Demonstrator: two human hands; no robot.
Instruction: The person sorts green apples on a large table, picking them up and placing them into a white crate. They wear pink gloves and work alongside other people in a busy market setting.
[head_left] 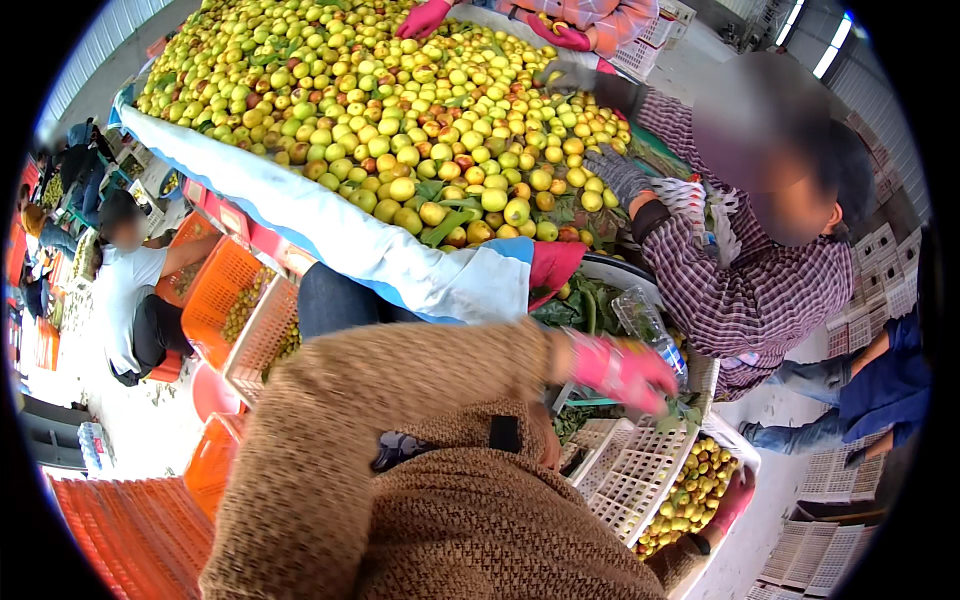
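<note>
- Pink-gloved left hand (628,370), right of centre, reaches out on a brown knitted sleeve, fingers curled over leafy trimmings (668,410) above a white slotted crate (630,470).
- Right hand (735,497), lower right, grips the rim of a crate partly filled with yellow-green fruit (690,490).
- Sorting looks far from finished: a heaped fruit table (400,110) fills the upper frame.

left hand (628,372): pink-gloved, arm crossed rightward | right hand (735,497): low, pink-gloved, partly hidden

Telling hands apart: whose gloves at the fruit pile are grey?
The person in the checked purple shirt, at right; all other gloves in view are pink.
</note>
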